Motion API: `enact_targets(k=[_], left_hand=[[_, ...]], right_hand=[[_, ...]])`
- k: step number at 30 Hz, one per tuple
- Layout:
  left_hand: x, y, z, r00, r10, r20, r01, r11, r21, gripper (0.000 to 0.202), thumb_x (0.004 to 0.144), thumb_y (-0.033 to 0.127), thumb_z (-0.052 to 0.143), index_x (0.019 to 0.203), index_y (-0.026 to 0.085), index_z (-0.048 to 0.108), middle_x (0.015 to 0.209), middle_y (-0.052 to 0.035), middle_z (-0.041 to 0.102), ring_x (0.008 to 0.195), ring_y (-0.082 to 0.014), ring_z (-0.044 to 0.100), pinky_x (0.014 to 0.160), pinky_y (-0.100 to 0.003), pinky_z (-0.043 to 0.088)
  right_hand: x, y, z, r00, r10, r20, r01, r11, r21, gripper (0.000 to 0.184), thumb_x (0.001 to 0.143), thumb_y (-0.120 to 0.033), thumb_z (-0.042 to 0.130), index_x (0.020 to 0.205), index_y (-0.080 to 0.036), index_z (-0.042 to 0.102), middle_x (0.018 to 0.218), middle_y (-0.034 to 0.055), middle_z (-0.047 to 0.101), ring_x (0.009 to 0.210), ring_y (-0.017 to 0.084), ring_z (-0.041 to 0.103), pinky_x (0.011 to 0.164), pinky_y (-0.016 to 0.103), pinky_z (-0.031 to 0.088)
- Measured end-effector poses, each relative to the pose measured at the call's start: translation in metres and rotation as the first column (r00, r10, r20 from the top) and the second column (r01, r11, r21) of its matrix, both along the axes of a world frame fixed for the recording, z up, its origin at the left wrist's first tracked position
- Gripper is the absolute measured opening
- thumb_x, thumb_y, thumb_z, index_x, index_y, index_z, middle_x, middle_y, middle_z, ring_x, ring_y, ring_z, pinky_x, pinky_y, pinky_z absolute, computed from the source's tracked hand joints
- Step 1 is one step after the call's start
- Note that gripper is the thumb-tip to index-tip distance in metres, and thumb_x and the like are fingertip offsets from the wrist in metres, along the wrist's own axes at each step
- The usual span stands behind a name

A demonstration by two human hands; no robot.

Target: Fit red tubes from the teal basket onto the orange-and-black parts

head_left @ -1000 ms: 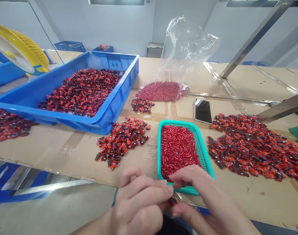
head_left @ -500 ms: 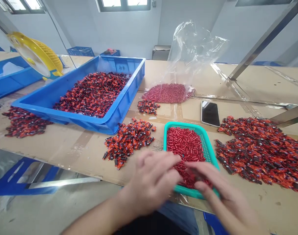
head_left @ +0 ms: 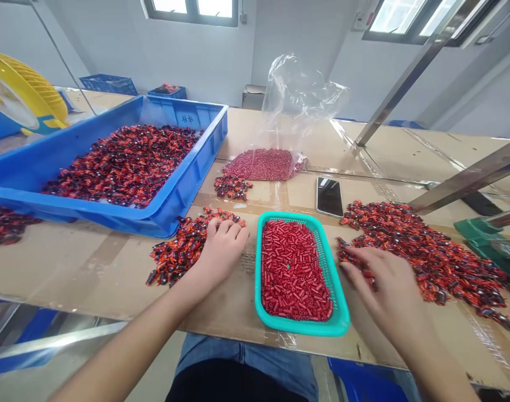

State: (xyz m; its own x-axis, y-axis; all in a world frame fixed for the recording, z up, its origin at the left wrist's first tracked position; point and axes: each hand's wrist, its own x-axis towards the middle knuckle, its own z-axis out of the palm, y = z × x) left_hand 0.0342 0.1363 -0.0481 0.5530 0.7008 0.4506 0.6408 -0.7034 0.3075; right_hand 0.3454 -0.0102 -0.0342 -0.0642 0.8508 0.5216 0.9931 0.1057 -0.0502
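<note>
My left hand (head_left: 221,251) rests with curled fingers on a heap of small orange-red and black parts (head_left: 179,251), and what lies under the fingers is hidden. My right hand (head_left: 380,285) lies at the near edge of a larger heap of the same parts (head_left: 431,251), its spread fingertips touching the pieces. Between my hands stands a teal plastic mesh tray (head_left: 301,328), filled with short red tubes (head_left: 294,273). Neither hand touches the tray.
A blue plastic crate (head_left: 112,215) full of the same parts stands at the left on the cardboard-covered table (head_left: 91,268). Farther back lie a plastic bag of red tubes (head_left: 263,164), a small heap of parts (head_left: 233,187) and a phone (head_left: 329,196).
My hands have moved apart, from the tray's near edge out to the heaps on either side. The whole tray now shows, and the view has shifted slightly.
</note>
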Motion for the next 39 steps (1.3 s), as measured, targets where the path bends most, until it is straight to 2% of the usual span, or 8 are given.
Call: enact_targets(k=[3, 7, 12, 16, 20, 28, 35, 39], left_hand=[[-0.006, -0.01, 0.007, 0.993, -0.027, 0.114, 0.027, 1.0, 0.002, 0.025, 0.1, 0.008, 0.046, 0.095, 0.021, 0.067, 0.102, -0.0094, 0.073, 0.096, -0.0256, 0.066, 0.1, -0.048, 0.042], [-0.016, -0.033, 0.024, 0.949, -0.061, 0.308, 0.071, 0.997, -0.021, 0.006, 0.1, 0.017, 0.06, 0.101, 0.022, 0.062, 0.103, -0.0063, 0.068, 0.102, -0.0218, 0.067, 0.09, -0.035, 0.054], [-0.022, -0.071, 0.037, 0.89, -0.006, 0.456, 0.096, 0.98, -0.174, 0.015, 0.1, 0.027, 0.068, 0.107, 0.024, 0.055, 0.096, -0.0022, 0.07, 0.088, -0.017, 0.072, 0.078, -0.028, 0.061], [-0.022, -0.093, 0.035, 0.78, 0.028, 0.625, 0.214, 0.927, -0.309, 0.02, 0.098, 0.023, 0.072, 0.107, 0.026, 0.054, 0.103, -0.0016, 0.072, 0.098, -0.0163, 0.075, 0.089, -0.028, 0.062], [-0.021, -0.103, 0.035, 0.732, -0.04, 0.681, 0.299, 0.916, -0.268, 0.023, 0.097, 0.02, 0.073, 0.111, 0.027, 0.055, 0.108, -0.0028, 0.073, 0.1, -0.0162, 0.076, 0.087, -0.028, 0.064], [-0.014, -0.116, 0.046, 0.645, -0.042, 0.763, 0.385, 0.88, -0.277, 0.02, 0.099, 0.015, 0.07, 0.108, 0.027, 0.056, 0.109, -0.0023, 0.076, 0.102, -0.0162, 0.076, 0.088, -0.028, 0.066], [-0.014, -0.12, 0.045, 0.67, -0.054, 0.741, 0.365, 0.892, -0.265, 0.019, 0.099, 0.02, 0.071, 0.107, 0.027, 0.056, 0.106, -0.0026, 0.077, 0.097, -0.015, 0.076, 0.084, -0.025, 0.064], [-0.013, -0.118, 0.047, 0.713, -0.12, 0.691, 0.348, 0.916, -0.201, 0.018, 0.099, 0.019, 0.071, 0.106, 0.024, 0.055, 0.102, -0.004, 0.077, 0.094, -0.0143, 0.076, 0.085, -0.025, 0.062]], right_hand=[[-0.046, 0.008, 0.005, 0.972, 0.228, -0.047, -0.233, 0.962, -0.145, 0.026, 0.109, -0.032, 0.046, 0.113, -0.024, 0.07, 0.106, 0.0076, 0.075, 0.101, 0.022, 0.068, 0.087, 0.036, 0.056], [-0.078, 0.024, 0.001, 0.947, 0.318, -0.043, -0.317, 0.909, -0.27, 0.018, 0.103, -0.017, 0.056, 0.108, -0.023, 0.072, 0.097, 0.0047, 0.076, 0.09, 0.022, 0.068, 0.079, 0.036, 0.055], [-0.079, 0.033, -0.006, 0.945, 0.328, -0.008, -0.313, 0.895, -0.318, 0.019, 0.101, -0.012, 0.054, 0.09, -0.02, 0.067, 0.087, 0.0053, 0.071, 0.082, 0.022, 0.064, 0.075, 0.036, 0.051], [-0.076, 0.03, -0.011, 0.945, 0.326, 0.008, -0.308, 0.901, -0.304, 0.02, 0.103, -0.014, 0.049, 0.092, -0.018, 0.065, 0.089, 0.0075, 0.069, 0.083, 0.024, 0.063, 0.073, 0.037, 0.047], [-0.076, 0.03, -0.016, 0.95, 0.313, 0.013, -0.295, 0.909, -0.295, 0.018, 0.103, -0.014, 0.051, 0.109, -0.019, 0.067, 0.101, 0.0092, 0.073, 0.092, 0.026, 0.064, 0.076, 0.038, 0.044], [-0.078, 0.032, -0.014, 0.948, 0.305, -0.089, -0.317, 0.903, -0.291, 0.022, 0.104, -0.018, 0.049, 0.089, -0.02, 0.065, 0.086, 0.0068, 0.07, 0.083, 0.024, 0.063, 0.072, 0.036, 0.043], [-0.083, 0.018, 0.023, 0.872, 0.296, -0.391, -0.389, 0.902, -0.185, 0.013, 0.106, -0.029, 0.052, 0.1, -0.023, 0.062, 0.09, 0.0035, 0.072, 0.079, 0.017, 0.071, 0.07, 0.027, 0.059], [-0.099, -0.001, 0.055, 0.705, 0.293, -0.645, -0.478, 0.869, -0.128, 0.006, 0.104, -0.026, 0.058, 0.103, -0.026, 0.064, 0.091, 0.0001, 0.073, 0.08, 0.014, 0.073, 0.068, 0.019, 0.061]])
